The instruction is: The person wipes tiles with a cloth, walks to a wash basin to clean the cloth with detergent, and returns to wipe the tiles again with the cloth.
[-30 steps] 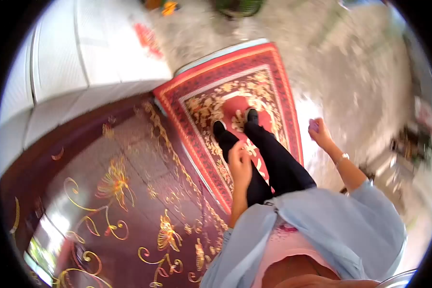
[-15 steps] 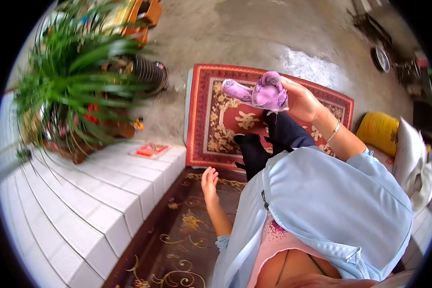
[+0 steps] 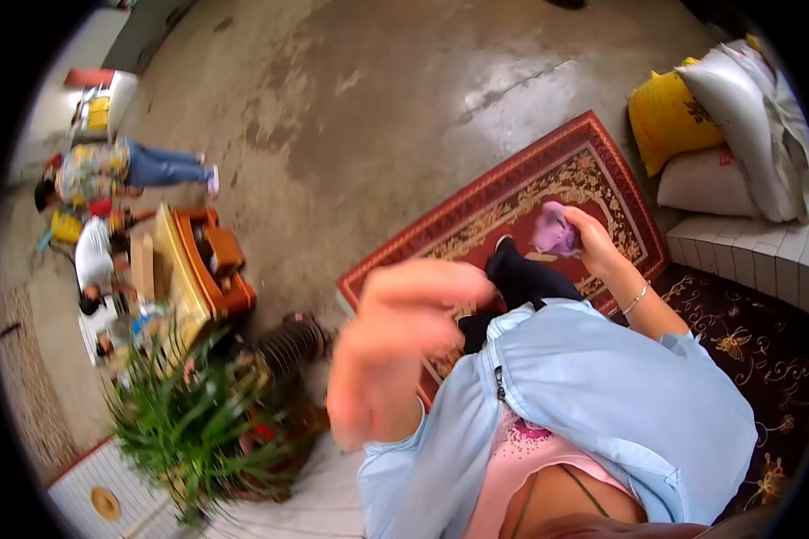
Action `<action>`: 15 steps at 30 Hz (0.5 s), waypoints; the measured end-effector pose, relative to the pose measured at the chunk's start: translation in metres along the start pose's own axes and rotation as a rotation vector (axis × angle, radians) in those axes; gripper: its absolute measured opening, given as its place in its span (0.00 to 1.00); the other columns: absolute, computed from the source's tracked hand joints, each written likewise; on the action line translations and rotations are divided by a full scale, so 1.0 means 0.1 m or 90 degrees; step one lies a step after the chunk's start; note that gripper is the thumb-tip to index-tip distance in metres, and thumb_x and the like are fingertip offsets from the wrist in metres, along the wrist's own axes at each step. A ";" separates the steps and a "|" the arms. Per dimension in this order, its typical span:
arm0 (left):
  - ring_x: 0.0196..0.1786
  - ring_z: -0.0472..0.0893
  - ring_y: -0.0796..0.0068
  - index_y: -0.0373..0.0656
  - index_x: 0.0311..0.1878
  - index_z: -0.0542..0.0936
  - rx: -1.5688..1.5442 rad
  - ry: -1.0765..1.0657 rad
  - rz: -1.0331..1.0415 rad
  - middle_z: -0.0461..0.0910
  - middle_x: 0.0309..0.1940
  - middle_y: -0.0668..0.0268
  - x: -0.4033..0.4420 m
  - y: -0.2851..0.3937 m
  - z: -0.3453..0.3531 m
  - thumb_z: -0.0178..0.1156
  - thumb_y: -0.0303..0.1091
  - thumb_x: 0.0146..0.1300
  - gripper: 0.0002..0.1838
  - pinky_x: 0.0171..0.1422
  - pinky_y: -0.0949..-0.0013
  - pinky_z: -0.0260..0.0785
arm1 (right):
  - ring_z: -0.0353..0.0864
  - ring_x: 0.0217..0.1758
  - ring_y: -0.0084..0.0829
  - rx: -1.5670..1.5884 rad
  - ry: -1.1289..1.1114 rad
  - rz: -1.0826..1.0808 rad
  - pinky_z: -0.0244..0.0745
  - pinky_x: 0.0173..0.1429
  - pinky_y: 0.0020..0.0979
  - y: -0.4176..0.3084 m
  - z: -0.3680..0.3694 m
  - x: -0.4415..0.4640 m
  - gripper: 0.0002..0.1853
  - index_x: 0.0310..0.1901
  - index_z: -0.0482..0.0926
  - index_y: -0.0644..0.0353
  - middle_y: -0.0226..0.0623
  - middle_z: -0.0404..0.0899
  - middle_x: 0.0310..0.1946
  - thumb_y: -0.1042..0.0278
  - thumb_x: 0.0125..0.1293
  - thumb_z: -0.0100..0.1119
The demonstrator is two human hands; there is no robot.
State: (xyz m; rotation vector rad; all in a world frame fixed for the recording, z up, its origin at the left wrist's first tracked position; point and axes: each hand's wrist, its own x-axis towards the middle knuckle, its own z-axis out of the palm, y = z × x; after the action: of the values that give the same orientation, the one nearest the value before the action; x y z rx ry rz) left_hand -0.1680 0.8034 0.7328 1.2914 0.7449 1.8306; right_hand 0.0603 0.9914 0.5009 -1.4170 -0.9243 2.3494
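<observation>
In my right hand (image 3: 595,241) is a purple patterned cloth bundle (image 3: 555,232), which looks like a rolled sock. The fingers are closed round its right side, and a bracelet sits on that wrist. Beneath it lies the red patterned rug (image 3: 548,189), with my dark-trousered legs over it. My left hand (image 3: 386,337) is raised close to the camera and blurred. Its fingers are loosely bent and apart, with nothing visible in them, and it covers part of the rug and my legs.
A potted plant (image 3: 198,440) stands at lower left, near a wooden table (image 3: 175,314). Several people are around that table, including a standing person in jeans (image 3: 166,168). Yellow sacks (image 3: 670,121) and white sacks (image 3: 737,117) lean at right on a tiled ledge (image 3: 746,251).
My left hand has come up close to the camera. My right hand, still holding the purple bundle, appears lower and further right. The view has turned, bringing people and the table into sight.
</observation>
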 end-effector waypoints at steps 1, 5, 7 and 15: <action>0.56 0.66 0.47 0.53 0.52 0.75 0.011 -0.070 -0.023 0.67 0.52 0.40 0.36 0.00 0.07 0.33 0.63 0.70 0.29 0.61 0.45 0.57 | 0.79 0.43 0.26 0.035 0.092 0.032 0.76 0.45 0.30 -0.11 -0.12 0.03 0.13 0.50 0.76 0.56 0.32 0.79 0.40 0.61 0.71 0.45; 0.40 0.68 0.66 0.57 0.30 0.75 -0.146 -0.054 0.027 0.67 0.34 0.69 1.16 -0.05 0.35 0.46 0.50 0.70 0.15 0.50 0.60 0.62 | 0.78 0.37 0.24 0.128 0.162 -0.037 0.73 0.38 0.27 -0.32 -0.56 0.32 0.11 0.46 0.76 0.56 0.31 0.78 0.37 0.61 0.70 0.47; 0.42 0.68 0.67 0.57 0.31 0.77 -0.207 -0.093 0.050 0.69 0.33 0.71 1.56 -0.19 0.38 0.49 0.48 0.68 0.13 0.52 0.61 0.62 | 0.77 0.37 0.23 0.138 0.154 -0.054 0.73 0.40 0.26 -0.52 -0.66 0.39 0.11 0.46 0.76 0.56 0.30 0.78 0.37 0.62 0.70 0.48; 0.51 0.71 0.74 0.56 0.35 0.82 -0.383 -0.214 0.036 0.75 0.27 0.78 3.27 -1.06 -0.09 0.59 0.40 0.62 0.04 0.62 0.63 0.60 | 0.79 0.32 0.22 0.125 0.261 -0.160 0.75 0.32 0.25 -1.39 -1.07 1.00 0.12 0.46 0.76 0.55 0.28 0.79 0.32 0.61 0.72 0.44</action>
State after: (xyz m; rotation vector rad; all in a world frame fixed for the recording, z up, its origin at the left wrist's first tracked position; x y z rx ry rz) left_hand -0.2146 1.1353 0.8093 1.1670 -0.0318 1.6390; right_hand 0.0874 1.1901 0.4831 -1.5203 -0.6890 1.8183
